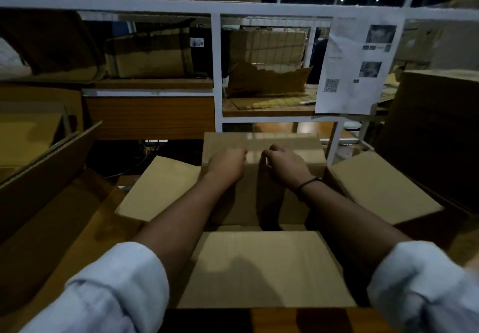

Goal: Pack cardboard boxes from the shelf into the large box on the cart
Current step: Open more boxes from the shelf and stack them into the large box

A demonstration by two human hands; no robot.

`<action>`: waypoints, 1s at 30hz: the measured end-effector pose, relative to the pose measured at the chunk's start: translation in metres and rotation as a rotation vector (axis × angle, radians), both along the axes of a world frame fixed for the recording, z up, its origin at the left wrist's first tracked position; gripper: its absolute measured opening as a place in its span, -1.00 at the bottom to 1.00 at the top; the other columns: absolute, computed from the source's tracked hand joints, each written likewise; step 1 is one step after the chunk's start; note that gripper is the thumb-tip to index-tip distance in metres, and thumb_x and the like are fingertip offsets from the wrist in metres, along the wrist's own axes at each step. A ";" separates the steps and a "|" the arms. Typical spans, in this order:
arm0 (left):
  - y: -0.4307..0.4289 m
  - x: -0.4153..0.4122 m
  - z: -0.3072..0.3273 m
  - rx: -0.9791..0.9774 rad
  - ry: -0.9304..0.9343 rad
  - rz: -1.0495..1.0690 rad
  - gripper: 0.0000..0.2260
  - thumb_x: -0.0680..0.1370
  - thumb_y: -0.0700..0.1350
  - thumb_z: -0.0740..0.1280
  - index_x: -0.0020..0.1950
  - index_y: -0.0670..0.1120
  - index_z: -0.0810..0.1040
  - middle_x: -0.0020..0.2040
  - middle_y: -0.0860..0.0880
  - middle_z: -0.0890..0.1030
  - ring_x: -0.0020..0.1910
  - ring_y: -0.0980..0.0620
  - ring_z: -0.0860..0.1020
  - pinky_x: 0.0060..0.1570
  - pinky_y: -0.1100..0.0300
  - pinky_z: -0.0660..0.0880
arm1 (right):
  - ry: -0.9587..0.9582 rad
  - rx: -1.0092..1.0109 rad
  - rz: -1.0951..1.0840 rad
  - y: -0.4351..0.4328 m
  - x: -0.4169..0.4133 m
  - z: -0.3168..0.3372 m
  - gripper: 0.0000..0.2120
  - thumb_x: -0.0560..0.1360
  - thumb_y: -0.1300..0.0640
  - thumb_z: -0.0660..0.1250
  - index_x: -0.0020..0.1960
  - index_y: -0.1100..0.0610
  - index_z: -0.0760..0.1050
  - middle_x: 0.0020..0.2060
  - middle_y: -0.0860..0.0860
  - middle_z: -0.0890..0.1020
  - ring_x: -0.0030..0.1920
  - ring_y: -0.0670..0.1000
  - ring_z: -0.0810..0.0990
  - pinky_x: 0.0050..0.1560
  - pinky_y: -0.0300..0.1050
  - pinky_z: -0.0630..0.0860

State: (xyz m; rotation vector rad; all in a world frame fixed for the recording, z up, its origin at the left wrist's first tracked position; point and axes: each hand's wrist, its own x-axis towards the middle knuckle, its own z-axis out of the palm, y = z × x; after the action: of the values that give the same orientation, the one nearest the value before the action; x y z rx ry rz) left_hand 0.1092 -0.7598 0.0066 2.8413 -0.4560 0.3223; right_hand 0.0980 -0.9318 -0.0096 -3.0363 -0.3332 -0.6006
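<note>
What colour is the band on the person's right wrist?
Black. It is a thin band round the right wrist, and the head view shows it best.

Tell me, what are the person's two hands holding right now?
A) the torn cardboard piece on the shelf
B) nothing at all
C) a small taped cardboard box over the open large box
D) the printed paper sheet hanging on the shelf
C: the left hand and the right hand both curl over the top of the small taped box, between the spread flaps of the large box.
</note>
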 end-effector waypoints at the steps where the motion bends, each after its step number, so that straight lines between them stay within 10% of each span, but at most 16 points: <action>1: 0.001 0.003 -0.010 -0.024 -0.012 -0.010 -0.83 0.61 -0.19 0.32 0.14 0.04 0.57 0.06 -0.03 0.63 -0.04 -0.02 0.55 -0.15 0.09 0.50 | -0.014 -0.022 -0.009 0.001 0.003 -0.006 -0.71 0.56 0.14 0.41 0.27 0.06 0.54 0.19 0.07 0.56 0.15 0.07 0.54 0.11 -0.05 0.56; 30: 0.036 0.024 -0.042 -0.154 -0.122 0.146 -0.83 0.61 -0.06 0.42 0.18 -0.02 0.65 0.04 -0.05 0.66 0.02 0.00 0.59 -0.11 0.12 0.47 | 0.084 0.258 -0.126 -0.069 0.017 -0.018 -0.89 0.53 0.17 0.45 0.05 0.04 0.62 0.06 0.05 0.61 0.05 0.07 0.59 0.11 0.07 0.62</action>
State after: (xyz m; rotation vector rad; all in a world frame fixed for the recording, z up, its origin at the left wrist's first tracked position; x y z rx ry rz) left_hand 0.1332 -0.7239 -0.0359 2.7196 -0.2355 0.5366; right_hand 0.1151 -1.0006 -0.0275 -2.8363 -0.0562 -0.4772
